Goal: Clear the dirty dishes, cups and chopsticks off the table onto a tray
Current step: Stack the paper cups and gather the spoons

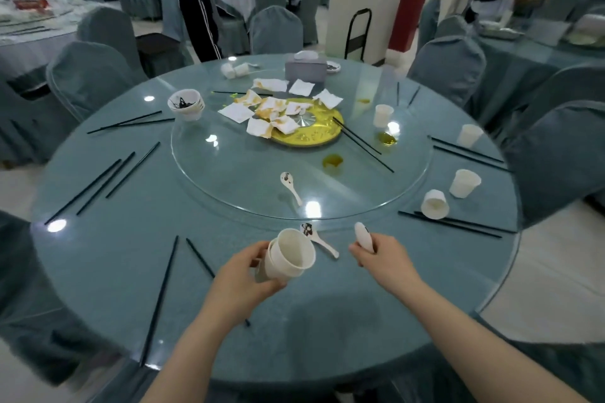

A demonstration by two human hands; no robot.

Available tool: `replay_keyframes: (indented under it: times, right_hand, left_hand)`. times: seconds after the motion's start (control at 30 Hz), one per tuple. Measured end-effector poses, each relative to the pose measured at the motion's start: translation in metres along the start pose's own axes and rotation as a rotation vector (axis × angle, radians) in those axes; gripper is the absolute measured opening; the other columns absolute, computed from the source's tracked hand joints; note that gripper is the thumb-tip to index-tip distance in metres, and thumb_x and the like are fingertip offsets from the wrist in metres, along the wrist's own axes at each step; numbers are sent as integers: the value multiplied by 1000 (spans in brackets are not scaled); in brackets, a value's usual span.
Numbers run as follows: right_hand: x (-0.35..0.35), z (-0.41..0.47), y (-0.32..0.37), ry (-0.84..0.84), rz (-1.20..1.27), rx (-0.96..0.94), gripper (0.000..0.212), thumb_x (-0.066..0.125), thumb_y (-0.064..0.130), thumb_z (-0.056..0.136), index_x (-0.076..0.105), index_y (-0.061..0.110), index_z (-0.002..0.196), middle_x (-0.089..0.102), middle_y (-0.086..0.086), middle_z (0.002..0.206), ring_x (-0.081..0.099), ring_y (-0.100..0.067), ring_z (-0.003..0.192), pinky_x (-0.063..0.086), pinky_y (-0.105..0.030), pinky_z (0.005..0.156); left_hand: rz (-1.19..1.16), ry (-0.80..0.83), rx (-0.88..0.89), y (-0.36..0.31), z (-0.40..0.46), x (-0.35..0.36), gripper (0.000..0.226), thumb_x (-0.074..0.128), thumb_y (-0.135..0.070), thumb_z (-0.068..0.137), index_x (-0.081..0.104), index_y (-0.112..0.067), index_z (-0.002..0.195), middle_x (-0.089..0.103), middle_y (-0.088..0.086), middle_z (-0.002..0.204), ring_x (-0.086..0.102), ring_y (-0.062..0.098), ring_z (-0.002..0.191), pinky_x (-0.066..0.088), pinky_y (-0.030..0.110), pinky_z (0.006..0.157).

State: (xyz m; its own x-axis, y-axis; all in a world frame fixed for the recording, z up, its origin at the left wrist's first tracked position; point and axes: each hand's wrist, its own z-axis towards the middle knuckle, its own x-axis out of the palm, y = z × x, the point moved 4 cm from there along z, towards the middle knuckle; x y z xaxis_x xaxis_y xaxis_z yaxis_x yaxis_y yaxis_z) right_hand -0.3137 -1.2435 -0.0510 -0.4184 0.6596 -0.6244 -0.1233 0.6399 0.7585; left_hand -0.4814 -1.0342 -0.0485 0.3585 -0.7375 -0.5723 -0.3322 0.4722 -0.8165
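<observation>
My left hand point(244, 275) grips a stack of white paper cups point(289, 255), tilted with the mouth facing up and right, above the near edge of the round table point(98, 255). My right hand point(381, 253) holds a white spoon point(363, 235) by its handle, bowl pointing up. Another white spoon point(317, 239) with dark residue lies on the table between my hands. A third spoon point(289, 185) lies on the glass turntable point(229, 183). Loose cups stand at the right point(465, 183), one on its side point(434, 204). Black chopsticks point(160, 298) lie scattered around the rim.
Stained napkins point(271, 111) cover a gold plate point(314, 137) at the turntable's centre, beside a grey tissue box point(305, 69). A cup stack with dark scraps point(186, 104) sits at the left. Oil spills point(332, 161) mark the glass. Covered chairs point(88, 72) ring the table; people stand behind.
</observation>
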Motion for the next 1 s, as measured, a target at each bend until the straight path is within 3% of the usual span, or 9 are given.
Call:
replay_keyframes:
  times: [0.17, 0.3, 0.47, 0.53, 0.67, 0.73, 0.9, 1.0]
  right_hand:
    - [-32, 29, -54, -93, -11, 117, 26, 62, 31, 85, 60, 7, 74, 68, -7, 71, 48, -13, 54, 35, -26, 49]
    - [-64, 68, -95, -139, -45, 163, 28, 63, 30, 84, 59, 4, 75, 64, -10, 68, 47, -17, 57, 33, -28, 51]
    - [-116, 127, -146, -248, -152, 230, 8, 64, 24, 83, 58, 19, 82, 63, -2, 77, 52, -19, 65, 37, -30, 53]
    - [-132, 152, -165, -288, -217, 261, 21, 64, 25, 83, 60, 17, 102, 65, -5, 89, 56, -26, 76, 35, -31, 58]
    - [-146, 193, -187, -241, -332, 322, 57, 65, 36, 84, 44, 17, 134, 58, -13, 123, 57, -33, 107, 41, -35, 74]
    - [-144, 206, -191, -202, -339, 326, 54, 63, 35, 85, 44, 17, 132, 59, -13, 120, 57, -33, 107, 42, -36, 76]
    - [-141, 220, -188, -270, -230, 337, 13, 51, 18, 89, 50, 15, 101, 63, -13, 93, 55, -33, 79, 44, -36, 62]
    - [-137, 217, -169, -352, -134, 301, 10, 49, 16, 89, 52, 12, 97, 62, -13, 88, 56, -32, 75, 46, -36, 61]
  left_hand:
    - [-19, 30, -12, -11, 31, 17, 62, 84, -26, 64, 51, -51, 111, 64, -26, 105, 57, -4, 98, 39, 14, 76]
    - [-11, 41, -23, -25, 66, 38, 60, 84, -24, 64, 51, -54, 104, 65, -25, 101, 58, -4, 96, 40, 15, 75]
    - [-1, 33, -58, -40, 116, 63, 58, 84, -24, 65, 50, -55, 101, 64, -27, 101, 58, -5, 97, 42, 21, 78]
    - [7, 19, -81, -43, 135, 72, 60, 84, -24, 65, 49, -54, 103, 64, -26, 102, 57, -5, 98, 44, 26, 82]
    - [22, -8, -129, -42, 159, 81, 60, 85, -25, 66, 50, -54, 106, 64, -27, 101, 57, -7, 98, 44, 26, 82]
    - [33, -7, -152, -41, 165, 85, 59, 84, -24, 66, 51, -50, 108, 64, -28, 100, 57, -7, 98, 44, 23, 80]
    - [34, 3, -184, -41, 171, 99, 58, 84, -24, 67, 53, -45, 112, 65, -25, 100, 57, -7, 96, 43, 19, 76]
    - [36, 20, -194, -41, 172, 104, 56, 83, -24, 68, 53, -46, 109, 65, -23, 99, 57, -6, 96, 43, 19, 75]
